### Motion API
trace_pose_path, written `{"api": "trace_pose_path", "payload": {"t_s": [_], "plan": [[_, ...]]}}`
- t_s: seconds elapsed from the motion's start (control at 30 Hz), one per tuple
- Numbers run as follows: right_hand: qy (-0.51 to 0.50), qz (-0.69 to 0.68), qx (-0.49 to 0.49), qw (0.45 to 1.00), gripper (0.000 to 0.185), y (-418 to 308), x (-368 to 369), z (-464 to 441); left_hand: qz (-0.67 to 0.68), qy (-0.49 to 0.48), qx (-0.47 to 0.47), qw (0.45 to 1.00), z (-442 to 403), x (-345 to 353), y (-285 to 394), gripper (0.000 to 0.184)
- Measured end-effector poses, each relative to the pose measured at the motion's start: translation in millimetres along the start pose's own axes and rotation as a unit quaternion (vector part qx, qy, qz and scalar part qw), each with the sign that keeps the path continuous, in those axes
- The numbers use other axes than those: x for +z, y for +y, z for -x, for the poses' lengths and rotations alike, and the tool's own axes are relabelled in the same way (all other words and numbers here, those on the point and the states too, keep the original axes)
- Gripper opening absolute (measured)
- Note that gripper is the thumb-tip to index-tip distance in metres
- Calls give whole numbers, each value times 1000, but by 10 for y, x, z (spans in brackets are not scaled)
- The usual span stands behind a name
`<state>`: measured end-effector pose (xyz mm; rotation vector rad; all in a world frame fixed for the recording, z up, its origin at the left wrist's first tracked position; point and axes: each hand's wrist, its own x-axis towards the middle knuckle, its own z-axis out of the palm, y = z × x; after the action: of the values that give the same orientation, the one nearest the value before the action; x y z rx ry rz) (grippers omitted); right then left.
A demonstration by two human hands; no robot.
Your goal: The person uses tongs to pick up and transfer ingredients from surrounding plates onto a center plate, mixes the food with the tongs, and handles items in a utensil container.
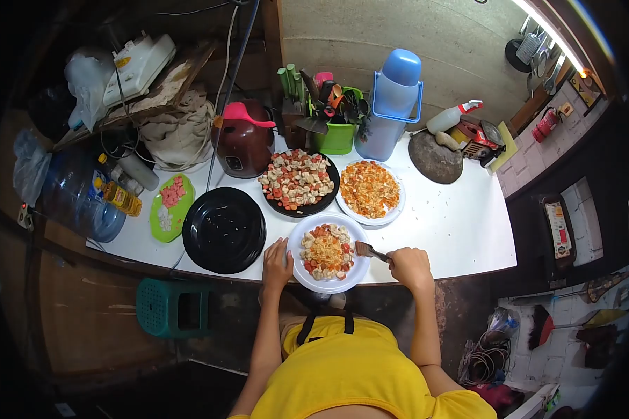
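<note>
A white plate [356,272] sits at the table's front edge, with shredded orange-and-white topping in the middle of a ring of pale and reddish sliced pieces. My left hand [277,264] is at its left rim, fingers against the edge, steadying it. In my right hand [409,267] is a brown fork [374,252], its broad head over the plate's right rim, touching or close to the food. Behind stand a black plate [334,199] heaped with sliced pieces and a second white plate [375,221] of shredded topping.
Stacked black plates [223,230] lie left, beside a green tray [182,222] with pink and white pieces. A rice cooker [248,143], green utensil holder [337,140], blue jug [390,112] and dark stone slab [433,159] line the back. A green stool [157,307] stands below.
</note>
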<state>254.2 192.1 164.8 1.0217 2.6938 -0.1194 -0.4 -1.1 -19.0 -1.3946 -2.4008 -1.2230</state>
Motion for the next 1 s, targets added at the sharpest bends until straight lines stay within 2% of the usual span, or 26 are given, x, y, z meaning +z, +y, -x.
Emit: {"api": "trace_pose_path", "payload": {"t_s": [0.17,0.47,0.8,1.0], "plan": [[-28,9,1,1000,12,-81,-26,-92,5,-1,-9,1000,-5,6,-2,32],[-9,15,-26,1000,10,-205,-194,-109,3,9,-1,1000,1,23,-23,32],[19,8,-9,1000,11,-142,-178,-79,11,11,2,1000,-8,13,-13,31],[-49,34,22,998,13,-166,-114,-121,17,7,3,1000,-17,11,-24,32]]}}
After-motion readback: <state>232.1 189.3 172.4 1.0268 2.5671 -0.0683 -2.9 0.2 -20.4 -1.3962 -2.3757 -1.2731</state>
